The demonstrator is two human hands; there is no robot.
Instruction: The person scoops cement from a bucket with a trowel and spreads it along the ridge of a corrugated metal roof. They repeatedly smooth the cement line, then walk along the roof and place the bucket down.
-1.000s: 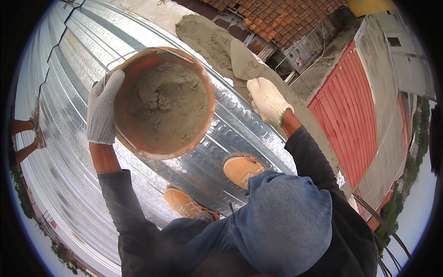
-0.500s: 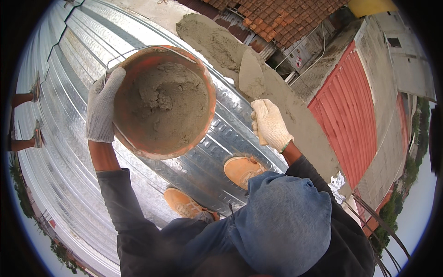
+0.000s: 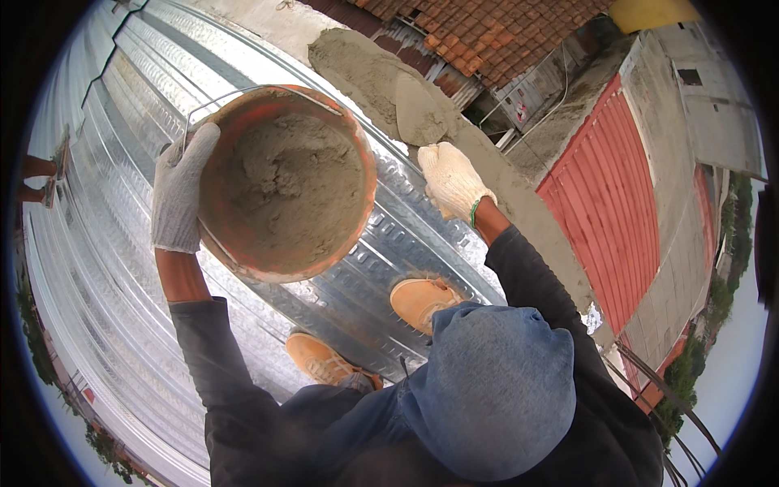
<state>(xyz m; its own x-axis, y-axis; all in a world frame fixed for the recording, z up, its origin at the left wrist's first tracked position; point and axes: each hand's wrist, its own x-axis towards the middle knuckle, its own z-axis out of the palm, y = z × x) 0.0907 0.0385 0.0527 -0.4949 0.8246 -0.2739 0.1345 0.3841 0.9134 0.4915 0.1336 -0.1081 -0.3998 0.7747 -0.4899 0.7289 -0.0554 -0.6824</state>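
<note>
My left hand, in a grey-white knit glove, is closed on the left rim of an orange bucket with a thin wire handle. Wet grey mortar fills much of the bucket, its surface lumpy and scooped. My right hand, in a cream glove, grips a trowel; the handle is hidden in the fist. The trowel's blade is coated with mortar and lies over the mortar layer spread along the top of the wall. Whether the blade presses on it I cannot tell.
Ribbed metal decking lies under my tan shoes. Beyond the wall top lie a tiled roof and a red corrugated sheet lower down. Another person's feet stand at the far left. Dark rods stick out at lower right.
My right hand and the trowel have moved left and slightly away from me along the mortar. The other person's feet have come closer together. The bucket has barely shifted.
</note>
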